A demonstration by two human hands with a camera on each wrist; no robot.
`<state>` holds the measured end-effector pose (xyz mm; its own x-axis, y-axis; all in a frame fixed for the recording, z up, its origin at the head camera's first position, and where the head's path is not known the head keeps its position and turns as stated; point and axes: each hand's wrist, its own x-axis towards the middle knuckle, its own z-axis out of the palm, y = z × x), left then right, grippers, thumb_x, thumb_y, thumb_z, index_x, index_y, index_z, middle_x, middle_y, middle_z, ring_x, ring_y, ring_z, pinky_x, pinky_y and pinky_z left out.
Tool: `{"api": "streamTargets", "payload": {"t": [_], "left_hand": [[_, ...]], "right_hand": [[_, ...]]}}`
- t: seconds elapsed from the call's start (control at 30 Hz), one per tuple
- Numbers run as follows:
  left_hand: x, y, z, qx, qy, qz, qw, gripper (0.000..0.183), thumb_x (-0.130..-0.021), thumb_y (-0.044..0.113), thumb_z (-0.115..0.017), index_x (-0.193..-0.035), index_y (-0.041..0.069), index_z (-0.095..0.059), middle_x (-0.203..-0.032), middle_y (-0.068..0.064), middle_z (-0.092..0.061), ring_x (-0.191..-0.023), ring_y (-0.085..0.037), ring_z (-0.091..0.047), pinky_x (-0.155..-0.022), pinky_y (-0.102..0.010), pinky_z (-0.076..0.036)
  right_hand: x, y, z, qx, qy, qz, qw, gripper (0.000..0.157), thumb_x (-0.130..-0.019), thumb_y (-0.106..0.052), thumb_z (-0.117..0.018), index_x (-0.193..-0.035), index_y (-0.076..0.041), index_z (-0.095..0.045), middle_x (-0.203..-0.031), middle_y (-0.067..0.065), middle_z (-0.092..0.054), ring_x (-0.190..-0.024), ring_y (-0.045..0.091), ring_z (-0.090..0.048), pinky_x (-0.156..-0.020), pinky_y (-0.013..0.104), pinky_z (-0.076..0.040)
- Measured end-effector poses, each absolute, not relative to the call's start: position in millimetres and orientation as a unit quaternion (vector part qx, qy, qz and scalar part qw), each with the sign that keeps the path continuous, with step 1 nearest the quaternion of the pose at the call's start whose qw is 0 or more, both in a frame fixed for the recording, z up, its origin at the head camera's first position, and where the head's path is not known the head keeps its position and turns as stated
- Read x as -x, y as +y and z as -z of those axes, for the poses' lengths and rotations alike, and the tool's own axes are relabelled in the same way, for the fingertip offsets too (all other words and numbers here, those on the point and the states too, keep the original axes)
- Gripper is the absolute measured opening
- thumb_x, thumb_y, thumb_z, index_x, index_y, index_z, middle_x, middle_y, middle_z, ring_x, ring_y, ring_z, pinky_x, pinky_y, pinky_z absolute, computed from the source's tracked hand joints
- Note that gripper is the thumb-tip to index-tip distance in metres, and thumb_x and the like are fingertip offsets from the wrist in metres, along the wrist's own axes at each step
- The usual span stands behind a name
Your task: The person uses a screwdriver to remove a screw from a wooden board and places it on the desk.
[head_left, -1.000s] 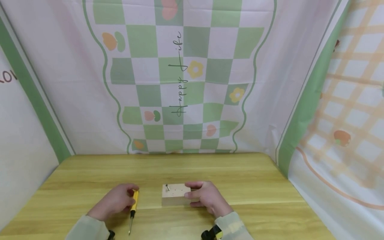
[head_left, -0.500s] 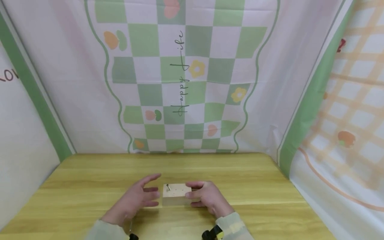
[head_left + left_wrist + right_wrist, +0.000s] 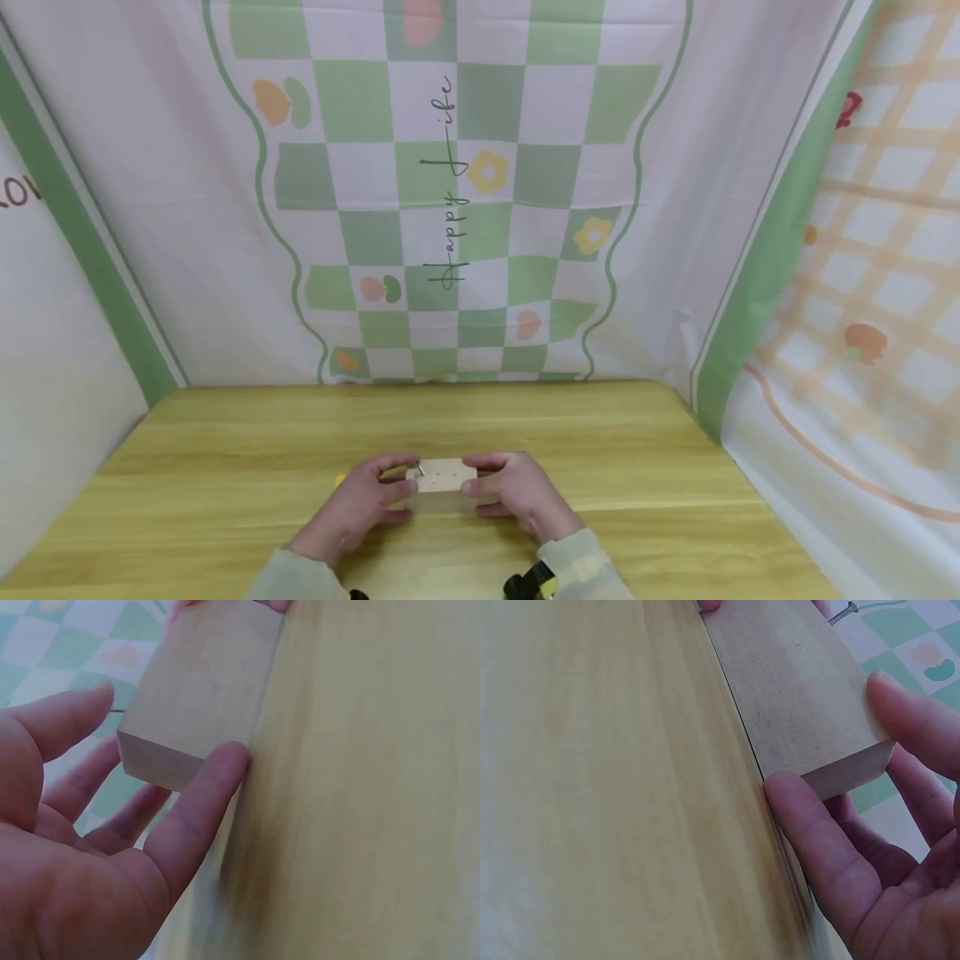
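A pale wooden block (image 3: 442, 479) lies on the table, with a metal screw (image 3: 420, 469) standing tilted in its top near the left end. My right hand (image 3: 521, 493) grips the block's right end, thumb and fingers spread over its edges. At the opposite end, my left hand (image 3: 360, 504) holds the block between thumb and fingers. In the left wrist view, a fingertip of that hand rests on the block's (image 3: 202, 682) lower edge. The right wrist view shows the screw (image 3: 844, 613) beyond the block. Behind my left hand peeks the yellow handle of a screwdriver (image 3: 341, 479); its shaft is hidden.
The wood-grain table (image 3: 637, 467) runs back to a hanging cloth (image 3: 480, 333) with green checks and lettering. Cloth walls also close off the left and right sides.
My left hand has let go of the yellow screwdriver on the table and moved right to the block's left end. My right hand has stayed on the block.
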<state>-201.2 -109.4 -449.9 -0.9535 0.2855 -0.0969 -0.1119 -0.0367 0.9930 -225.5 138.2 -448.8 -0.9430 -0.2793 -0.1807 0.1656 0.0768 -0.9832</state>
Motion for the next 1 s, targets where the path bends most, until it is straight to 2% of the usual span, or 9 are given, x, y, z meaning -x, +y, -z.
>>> {"api": "streamTargets", "payload": {"t": [0.2,0.33,0.5,0.6,0.8,1.0], "left_hand": [[202,-108,452,-0.055,0.691,-0.71,0.125,0.048,-0.093,0.005,-0.068,-0.138,-0.005,-0.053,-0.137,-0.026,-0.049,-0.105,-0.033,-0.062,-0.083,-0.047,-0.057],[203,-107,455,-0.054,0.688,-0.713,0.125,0.048,-0.093,0.004,-0.068,-0.137,-0.004,-0.054,-0.136,-0.025,-0.05,-0.103,-0.033,-0.062,-0.082,-0.047,-0.057],[203,-107,454,-0.049,0.688,-0.713,0.122,0.046,-0.092,0.005,-0.068,-0.136,-0.003,-0.056,-0.135,-0.025,-0.051,-0.102,-0.032,-0.063,-0.081,-0.046,-0.057],[204,-108,452,-0.046,0.692,-0.71,0.119,0.045,-0.092,0.005,-0.069,-0.135,-0.003,-0.057,-0.135,-0.024,-0.052,-0.101,-0.032,-0.063,-0.079,-0.045,-0.058],[206,-109,452,-0.055,0.695,-0.707,0.123,0.045,-0.092,0.005,-0.069,-0.135,-0.003,-0.057,-0.133,-0.022,-0.054,-0.101,-0.03,-0.063,-0.079,-0.045,-0.058],[206,-110,452,-0.059,0.694,-0.706,0.127,0.044,-0.093,0.007,-0.07,-0.134,-0.002,-0.058,-0.132,-0.021,-0.055,-0.103,-0.028,-0.062,-0.08,-0.045,-0.058]], "right_hand": [[226,138,448,0.039,0.716,0.676,0.168,0.046,-0.08,-0.009,-0.084,-0.124,-0.002,-0.069,-0.126,0.014,-0.062,-0.099,0.029,-0.065,-0.076,0.046,-0.059],[226,144,441,0.052,0.725,0.661,0.184,0.05,-0.083,-0.01,-0.081,-0.129,-0.001,-0.064,-0.127,0.014,-0.06,-0.1,0.029,-0.064,-0.078,0.047,-0.058],[233,149,413,0.089,0.736,0.655,0.146,0.05,-0.087,-0.009,-0.077,-0.133,0.002,-0.059,-0.128,0.016,-0.058,-0.103,0.029,-0.063,-0.081,0.046,-0.058],[238,144,398,0.114,0.719,0.675,0.125,0.045,-0.089,-0.006,-0.076,-0.13,0.003,-0.061,-0.125,0.017,-0.06,-0.105,0.03,-0.063,-0.082,0.046,-0.058],[243,121,396,0.153,0.691,0.687,0.165,0.039,-0.088,0.0,-0.074,-0.124,0.006,-0.064,-0.12,0.018,-0.062,-0.1,0.034,-0.065,-0.08,0.045,-0.058],[244,97,405,0.159,0.735,0.635,0.175,0.029,-0.085,-0.004,-0.078,-0.114,-0.005,-0.073,-0.112,0.017,-0.068,-0.09,0.03,-0.068,-0.073,0.041,-0.06]]}}
